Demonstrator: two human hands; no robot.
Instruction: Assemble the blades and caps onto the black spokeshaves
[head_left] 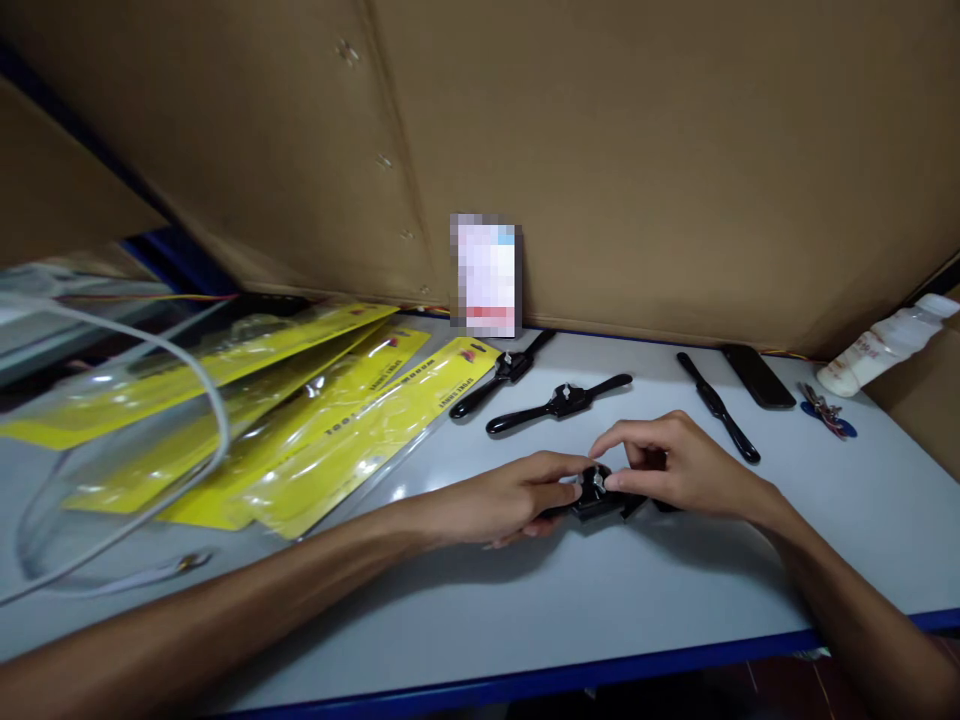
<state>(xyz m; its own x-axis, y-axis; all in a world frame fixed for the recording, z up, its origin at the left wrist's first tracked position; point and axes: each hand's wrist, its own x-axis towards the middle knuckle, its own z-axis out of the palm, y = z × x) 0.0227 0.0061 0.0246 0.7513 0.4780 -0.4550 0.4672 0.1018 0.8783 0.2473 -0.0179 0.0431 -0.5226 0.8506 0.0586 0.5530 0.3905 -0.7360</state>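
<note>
A black spokeshave (596, 505) with silver screws on its middle is held low over the table by my left hand (529, 490). Its left handle is wrapped by the fingers and mostly hidden. My right hand (671, 460) has thumb and forefinger closed at the silver screw (598, 481), partly covering it. Behind my hands lie two more black spokeshaves, a nearer one (568, 401) and a farther one (510, 370), both with silver screws. To the right rests a slim black spokeshave body (718, 408), with no screws visible on it.
Yellow-backed clear plastic packages (375, 430) overlap at the left, with a white cable (217, 400) looping across them. A blurred upright card or screen (487, 278) leans on the cardboard wall (637, 180). A phone (757, 376), keys (825, 410) and a white bottle (885, 345) lie at right.
</note>
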